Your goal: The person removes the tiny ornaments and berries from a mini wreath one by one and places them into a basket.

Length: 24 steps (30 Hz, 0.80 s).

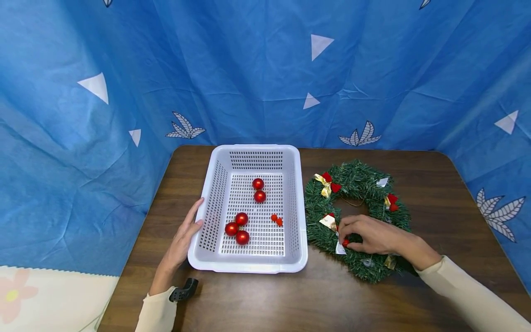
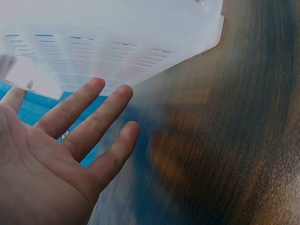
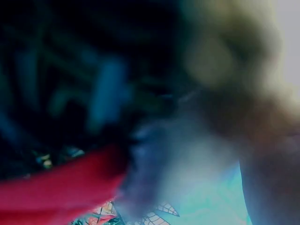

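Observation:
At the left wall of a white plastic basket [image 1: 248, 266], my left hand [image 1: 179, 242] has its fingers spread and straight. In the left wrist view those fingers [image 2: 96, 126] are beside the basket's outer wall; whether they touch it is unclear. My right hand [image 1: 369, 235] is over the lower part of a green wreath [image 1: 358, 173]. Its thumb and fingertips pinch a small red decoration [image 1: 345, 242] next to a white ribbon [image 1: 340, 248]. The right wrist view is dark and blurred, with a red strip [image 3: 65, 187] close to the lens.
Several shiny red balls [image 1: 242, 237] and two small red pieces [image 1: 277, 220] lie inside the basket. Gold-and-red bows [image 1: 327, 184] decorate the wreath. Everything stands on a dark wooden table [image 1: 265, 299], with a blue patterned curtain [image 1: 249, 69] behind.

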Tool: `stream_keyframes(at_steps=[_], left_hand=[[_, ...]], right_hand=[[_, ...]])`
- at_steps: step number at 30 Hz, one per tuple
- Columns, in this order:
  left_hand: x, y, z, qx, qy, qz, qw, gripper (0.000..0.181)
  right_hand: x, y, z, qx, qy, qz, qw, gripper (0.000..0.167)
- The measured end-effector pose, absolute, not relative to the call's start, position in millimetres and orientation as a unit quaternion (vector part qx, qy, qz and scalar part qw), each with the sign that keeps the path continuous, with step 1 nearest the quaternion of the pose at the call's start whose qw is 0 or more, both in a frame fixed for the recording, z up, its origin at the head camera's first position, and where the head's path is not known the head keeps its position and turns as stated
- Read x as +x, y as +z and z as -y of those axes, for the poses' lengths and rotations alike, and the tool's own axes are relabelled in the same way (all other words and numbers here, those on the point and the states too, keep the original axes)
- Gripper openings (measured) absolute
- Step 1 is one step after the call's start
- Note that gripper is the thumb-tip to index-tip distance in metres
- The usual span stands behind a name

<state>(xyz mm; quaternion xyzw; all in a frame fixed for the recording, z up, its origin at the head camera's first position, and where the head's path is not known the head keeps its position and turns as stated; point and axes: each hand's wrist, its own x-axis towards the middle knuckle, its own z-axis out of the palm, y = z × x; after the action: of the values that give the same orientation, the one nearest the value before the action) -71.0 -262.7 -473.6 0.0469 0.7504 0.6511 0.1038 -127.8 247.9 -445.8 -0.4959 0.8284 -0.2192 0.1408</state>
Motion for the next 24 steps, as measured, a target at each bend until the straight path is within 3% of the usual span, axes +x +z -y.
stream_keyframes(at_steps=[16,24], left_hand=[[-72,-474,263,0.057,0.649,-0.753,0.099,0.057],[-69,-474,263,0.05,0.65,-0.751,0.102,0.057]], right_hand=[[-126,-441,-248,-0.489,-0.236,-0.829,0.138,0.018],[-126,-431,-246,-0.497,-0.252,-0.824,0.099,0.019]])
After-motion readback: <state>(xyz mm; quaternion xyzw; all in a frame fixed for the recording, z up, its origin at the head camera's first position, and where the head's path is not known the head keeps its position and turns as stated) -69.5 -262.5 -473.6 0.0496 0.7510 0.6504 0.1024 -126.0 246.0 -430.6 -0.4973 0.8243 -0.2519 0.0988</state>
